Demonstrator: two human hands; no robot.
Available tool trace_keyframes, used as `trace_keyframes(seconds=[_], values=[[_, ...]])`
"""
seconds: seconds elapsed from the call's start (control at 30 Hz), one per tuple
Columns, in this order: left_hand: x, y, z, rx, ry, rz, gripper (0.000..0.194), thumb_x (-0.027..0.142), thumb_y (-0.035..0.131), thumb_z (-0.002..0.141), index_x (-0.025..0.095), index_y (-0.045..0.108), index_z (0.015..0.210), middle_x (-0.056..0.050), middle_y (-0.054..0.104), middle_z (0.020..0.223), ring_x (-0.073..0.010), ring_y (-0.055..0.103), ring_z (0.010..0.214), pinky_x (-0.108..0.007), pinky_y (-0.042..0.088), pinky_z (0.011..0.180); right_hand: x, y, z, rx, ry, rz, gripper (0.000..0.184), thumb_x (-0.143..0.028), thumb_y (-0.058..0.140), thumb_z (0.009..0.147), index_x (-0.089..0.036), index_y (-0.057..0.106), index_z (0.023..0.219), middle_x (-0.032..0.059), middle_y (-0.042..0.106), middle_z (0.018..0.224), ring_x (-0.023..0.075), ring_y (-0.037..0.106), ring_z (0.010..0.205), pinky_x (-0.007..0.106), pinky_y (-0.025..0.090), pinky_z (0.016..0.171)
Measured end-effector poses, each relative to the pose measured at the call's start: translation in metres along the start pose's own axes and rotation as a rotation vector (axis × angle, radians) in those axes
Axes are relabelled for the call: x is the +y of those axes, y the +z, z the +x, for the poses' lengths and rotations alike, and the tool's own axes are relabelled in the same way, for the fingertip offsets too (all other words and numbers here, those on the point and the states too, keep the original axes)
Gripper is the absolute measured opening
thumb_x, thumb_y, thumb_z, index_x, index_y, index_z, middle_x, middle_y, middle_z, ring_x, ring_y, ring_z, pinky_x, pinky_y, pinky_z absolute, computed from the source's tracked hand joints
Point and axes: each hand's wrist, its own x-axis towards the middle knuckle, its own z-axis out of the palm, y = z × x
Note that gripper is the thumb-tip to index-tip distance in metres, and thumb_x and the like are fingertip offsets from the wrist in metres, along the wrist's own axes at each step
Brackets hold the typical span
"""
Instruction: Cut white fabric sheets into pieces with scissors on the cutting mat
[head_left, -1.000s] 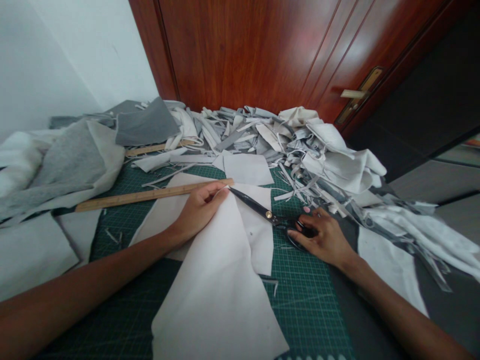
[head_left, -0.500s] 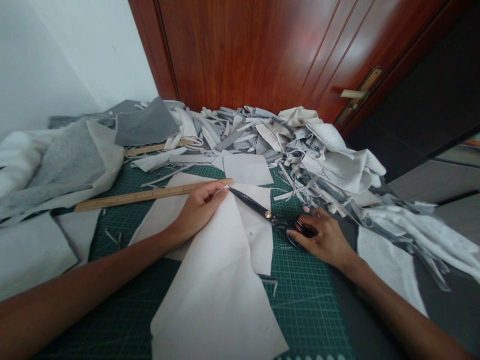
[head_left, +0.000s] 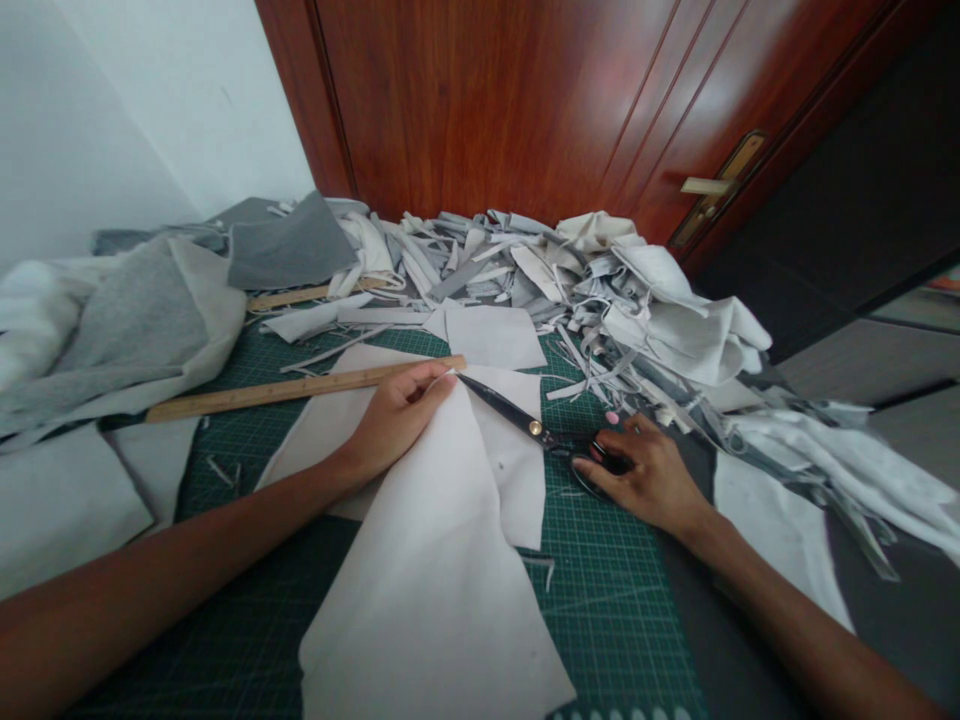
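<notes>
Between its thumb and fingers, my left hand (head_left: 401, 415) pinches the top corner of a white fabric piece (head_left: 435, 560), which hangs down toward me. My right hand (head_left: 649, 470) grips the handles of black scissors (head_left: 499, 402). Their blades look closed, and the tip meets the fabric right at my left fingertips. Under the lifted piece lies another white fabric piece (head_left: 517, 450), flat on the green cutting mat (head_left: 615, 600). A wooden ruler (head_left: 300, 388) rests across it just beyond my left hand.
A heap of grey and white fabric scraps (head_left: 480, 260) runs along the back and right. Larger folded cloth (head_left: 135, 310) is piled at the left, with flat pieces (head_left: 67, 490) in front. Behind stand a wooden door (head_left: 487, 100) and a white wall (head_left: 150, 100).
Almost nothing differs. Both hands, the scissors and the fabric hold the same positions, with only a very slight shift of the view.
</notes>
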Motion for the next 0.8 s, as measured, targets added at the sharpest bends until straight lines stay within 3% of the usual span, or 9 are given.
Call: trace_keyframes(seconds=[0.57,0.8], values=[[0.001,-0.004,0.002,-0.067,-0.008,-0.034,0.025,0.041,0.064,0.093,0.018,0.072,0.088,0.0,0.061,0.077,-0.0145,0.053,0.067,-0.023,0.04,0.058,-0.009,0.001,0.005,0.038,0.046,0.022,0.039,-0.045,0.062,0.092,-0.022,0.053,0.061,-0.0016,0.054,0.054,0.016,0.049,0.054,0.033,0.037,0.063],[0.001,-0.005,0.001,-0.16,-0.001,-0.075,0.027,0.042,0.065,0.092,0.018,0.069,0.08,0.001,0.058,0.072,-0.013,0.05,0.062,-0.021,0.037,0.053,-0.014,-0.002,0.006,-0.006,0.067,0.065,0.036,-0.043,0.061,0.091,-0.022,0.051,0.064,-0.0032,0.054,0.055,0.016,0.05,0.055,0.035,0.036,0.068]])
